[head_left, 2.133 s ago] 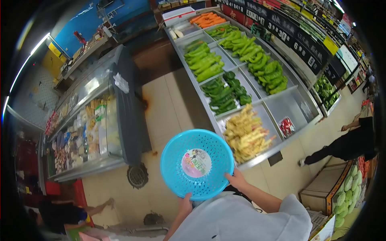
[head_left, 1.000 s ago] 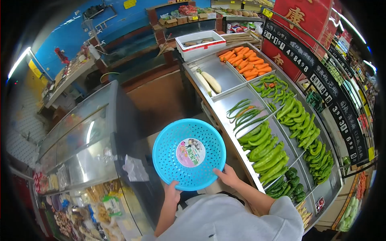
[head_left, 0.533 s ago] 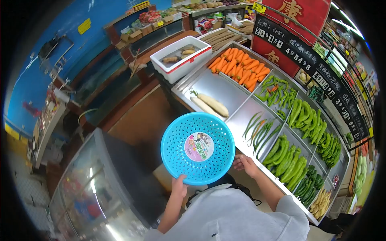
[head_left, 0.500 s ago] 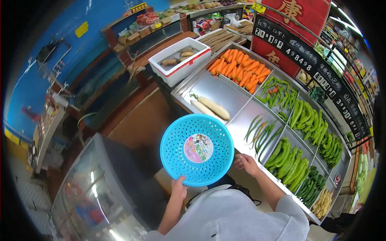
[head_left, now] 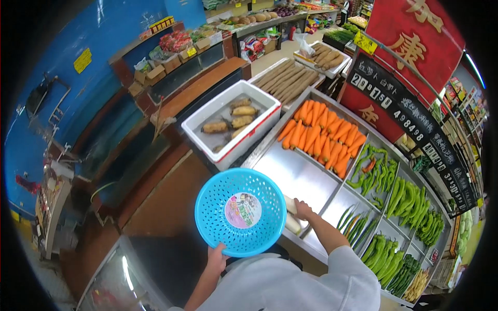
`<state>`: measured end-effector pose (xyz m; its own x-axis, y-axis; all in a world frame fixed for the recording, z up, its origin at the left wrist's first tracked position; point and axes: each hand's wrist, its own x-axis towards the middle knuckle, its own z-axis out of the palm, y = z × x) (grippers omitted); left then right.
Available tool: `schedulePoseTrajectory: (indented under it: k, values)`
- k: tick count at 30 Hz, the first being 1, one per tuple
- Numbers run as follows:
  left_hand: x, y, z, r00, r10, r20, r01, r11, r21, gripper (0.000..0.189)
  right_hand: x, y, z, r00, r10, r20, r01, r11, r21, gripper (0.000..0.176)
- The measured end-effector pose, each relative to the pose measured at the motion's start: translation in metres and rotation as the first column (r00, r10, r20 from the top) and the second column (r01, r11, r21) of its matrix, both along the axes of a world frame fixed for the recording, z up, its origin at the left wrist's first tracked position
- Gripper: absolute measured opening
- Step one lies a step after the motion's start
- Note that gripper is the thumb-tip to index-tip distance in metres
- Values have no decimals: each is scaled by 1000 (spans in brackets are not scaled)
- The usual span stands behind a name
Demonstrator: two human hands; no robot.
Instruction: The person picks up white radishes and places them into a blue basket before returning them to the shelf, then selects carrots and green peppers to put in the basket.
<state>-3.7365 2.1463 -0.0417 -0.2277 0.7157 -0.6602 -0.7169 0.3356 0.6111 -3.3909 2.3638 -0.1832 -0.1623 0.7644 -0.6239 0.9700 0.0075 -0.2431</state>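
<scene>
My left hand (head_left: pixel 217 257) is closed on the near rim of a round blue plastic basket (head_left: pixel 213 199), its thumb over the edge. The basket has a perforated wall and only a printed label (head_left: pixel 243 210) at its bottom. At the basket's right side, my right hand (head_left: pixel 305 211) is closed around the end of a white radish (head_left: pixel 290 204) in the metal display tray. A second white radish (head_left: pixel 293 225) lies just below that hand. The basket covers the left parts of both radishes.
Carrots (head_left: pixel 324 137) fill the tray's far compartment. Thin green peppers (head_left: pixel 374 168), large green peppers (head_left: pixel 381 254) and others lie to the right. A white foam box (head_left: pixel 207 120) holding lotus roots stands behind the basket. A black price board (head_left: pixel 394 98) hangs along the tray's far side.
My right hand has moved from beside the basket onto a white radish in the tray. The view has shifted, and the basket now overlaps the radishes.
</scene>
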Motion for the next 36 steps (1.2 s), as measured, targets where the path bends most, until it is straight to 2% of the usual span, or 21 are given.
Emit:
schedulePoseTrajectory:
  k: [4,6,10,12,14,16,17,18,19,20,21,22,23,24,26,27,29,30,32,33,36]
  values:
    - [-41,62,-12,991,-129,-44,128,991,-26,63,-15,7,-3,996,-82,30,81,996,46,81]
    - [-66,97,-23,949,-315,-18,314,949,-22,59,-20,1,10,995,-93,47,88,991,104,79]
    - [-99,165,-55,865,-502,-25,502,865,7,60,-29,-13,34,942,-310,128,283,939,193,74]
    - [-112,198,-50,738,-675,-1,675,737,-35,62,-35,-22,65,876,-472,94,426,852,305,73]
    - [-119,223,-41,714,-700,17,700,714,-14,66,-37,-29,94,815,-577,-46,531,714,456,73]
    - [-122,241,-35,638,-769,-52,767,640,-52,70,-59,-29,141,658,-692,-297,735,506,450,70]
    - [-117,245,-64,642,-763,-72,765,644,-4,71,-82,-30,168,542,-684,-489,835,375,402,65]
    - [-113,247,-88,636,-769,-69,771,637,-1,71,-97,-29,179,538,-688,-486,837,368,406,65]
    - [-109,250,-111,650,-741,-171,759,646,83,72,-109,-27,185,336,-605,-722,940,261,219,64]
    - [-107,251,-125,664,-698,-268,745,646,166,72,-120,-25,183,87,-474,-876,982,189,-5,63]
    - [-105,255,-130,662,-701,-266,748,644,163,72,-134,-21,177,1,-402,-916,980,182,-79,59]
    - [-105,259,-130,656,-712,-252,751,648,126,72,-149,-14,177,-65,-335,-940,961,232,-149,54]
    - [-103,263,-129,650,-721,-238,754,650,89,73,-159,-8,176,-108,-407,-907,906,335,-258,59]
    - [-99,267,-122,645,-726,-240,758,646,84,73,-172,2,168,-134,-386,-913,836,451,-313,58]
    - [-96,272,-99,641,-753,-150,755,654,-52,71,-198,20,133,-143,-438,-888,797,481,-366,60]
    - [-94,272,-113,651,-735,-190,741,669,-52,68,-218,31,154,-94,-491,-866,757,529,-383,64]
    - [-93,277,-125,673,-716,-183,727,687,-13,66,-236,48,120,-96,-505,-857,670,604,-431,68]
    - [-94,276,-127,701,-694,-166,707,706,31,65,-243,56,111,-104,-505,-857,668,602,-437,68]
    - [-101,276,-108,713,-686,-148,695,719,14,64,-253,72,104,-9,-558,-830,692,596,-408,68]
    - [-105,277,-100,728,-674,-125,679,734,4,64,-254,80,106,-13,-557,-830,689,596,-411,68]
    - [-113,275,-109,747,-655,-114,658,753,-15,61,-256,93,100,38,-588,-808,697,595,-400,69]
